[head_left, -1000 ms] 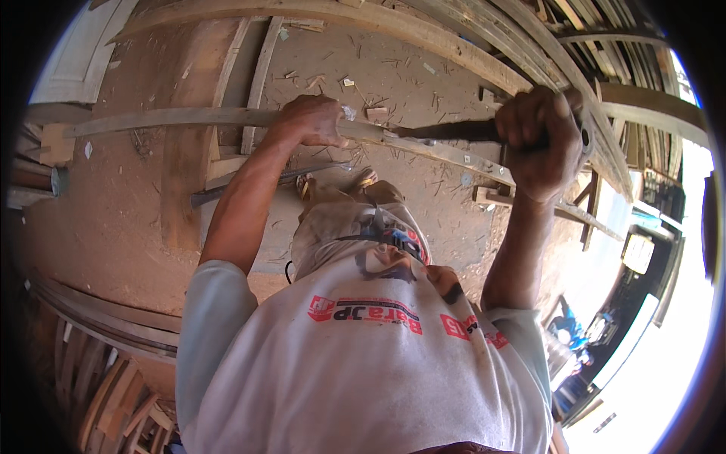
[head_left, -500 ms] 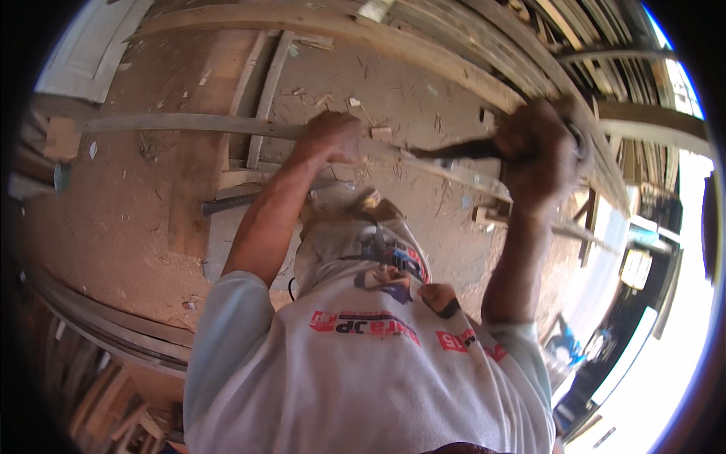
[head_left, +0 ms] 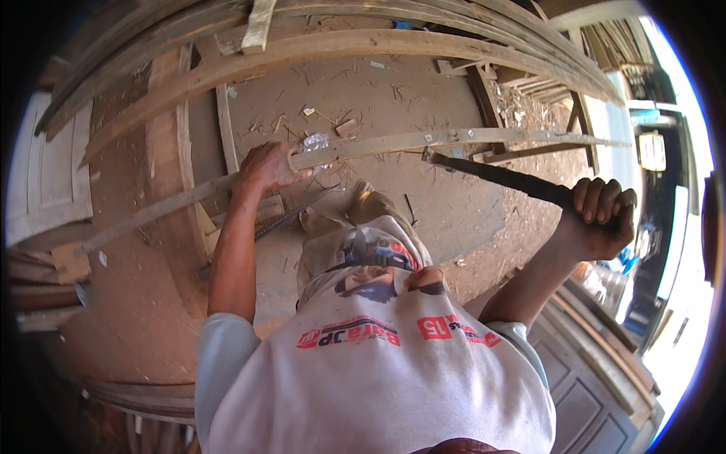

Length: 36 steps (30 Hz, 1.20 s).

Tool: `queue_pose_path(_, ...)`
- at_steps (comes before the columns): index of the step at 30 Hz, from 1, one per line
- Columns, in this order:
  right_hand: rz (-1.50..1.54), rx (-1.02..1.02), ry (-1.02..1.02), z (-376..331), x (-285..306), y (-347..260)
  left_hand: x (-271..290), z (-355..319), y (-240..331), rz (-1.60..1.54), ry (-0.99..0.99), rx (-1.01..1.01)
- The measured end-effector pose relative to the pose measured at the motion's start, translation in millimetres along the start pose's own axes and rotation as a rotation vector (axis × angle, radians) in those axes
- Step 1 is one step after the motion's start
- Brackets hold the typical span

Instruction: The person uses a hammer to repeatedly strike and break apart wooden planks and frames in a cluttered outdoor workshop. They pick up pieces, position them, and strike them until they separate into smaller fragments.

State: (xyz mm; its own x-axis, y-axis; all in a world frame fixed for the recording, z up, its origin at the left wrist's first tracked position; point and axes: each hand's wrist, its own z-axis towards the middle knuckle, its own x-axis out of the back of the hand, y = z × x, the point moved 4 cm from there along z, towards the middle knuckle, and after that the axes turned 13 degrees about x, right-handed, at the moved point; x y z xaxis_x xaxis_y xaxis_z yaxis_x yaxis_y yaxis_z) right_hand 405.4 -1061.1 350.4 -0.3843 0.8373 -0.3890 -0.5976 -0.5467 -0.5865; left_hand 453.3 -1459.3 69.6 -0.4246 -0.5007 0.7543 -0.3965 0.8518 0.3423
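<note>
My left hand (head_left: 266, 168) is closed around a long, thin wooden strip (head_left: 393, 144). This strip slants up from the left, then runs to the right well beyond my hand, with small pale spots along it. In my right hand (head_left: 605, 216) is a long, dark bar-like tool (head_left: 507, 178), gripped at its right end; its exact kind is unclear. The tool's narrow far end lies just below the strip in the picture, and I cannot tell whether they touch.
Several long timber beams (head_left: 363, 44) cross the far side. Wood scraps and a crumpled shiny wrapper (head_left: 315, 141) lie on the dirt floor (head_left: 446, 219). A thin dark rod (head_left: 299, 208) rests near my feet. At the lower right stands a grey panelled door (head_left: 578, 393); a white one (head_left: 49, 166) is at the left.
My right hand has moved right and down, drawing the tool away from the strip. My left hand, still gripping the strip, sits further left and lower. The whole view has shifted.
</note>
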Motion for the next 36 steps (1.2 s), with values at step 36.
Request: queue_pose_path(36, -0.070, -0.100, 0.115, 22.3, 207.7, -14.4, -39.8, -36.8, 254.5, -0.127, 0.424, -0.202)
